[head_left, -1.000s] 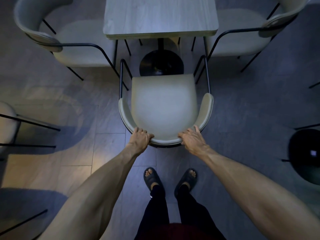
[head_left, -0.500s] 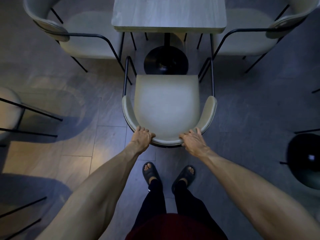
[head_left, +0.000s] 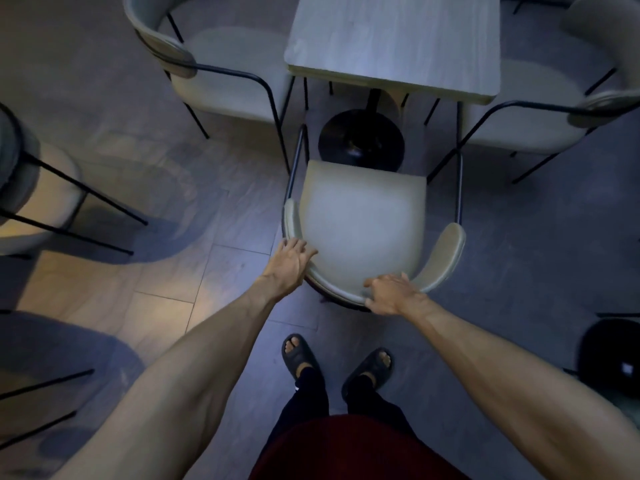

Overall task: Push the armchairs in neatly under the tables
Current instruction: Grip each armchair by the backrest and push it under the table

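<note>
A beige armchair (head_left: pixel 363 223) with a black metal frame stands in front of me, its seat front near the round black base (head_left: pixel 362 138) of the grey wooden table (head_left: pixel 394 43). The chair sits turned a little, its backrest curving toward me. My left hand (head_left: pixel 289 263) lies with straight fingers against the backrest's left part. My right hand (head_left: pixel 391 292) rests with spread fingers on the backrest's lower right rim. Neither hand curls round the rim.
Two more beige armchairs flank the table, one at the left (head_left: pixel 221 71) and one at the right (head_left: pixel 540 105). Another chair (head_left: pixel 31 188) stands at the far left, and a black round base (head_left: pixel 613 355) lies at the right edge. My sandalled feet (head_left: pixel 336 360) stand behind the chair.
Both hands have loosened from gripping the backrest to lying flat on it. The chair has turned slightly, and the view has shifted so the table and chair sit further right.
</note>
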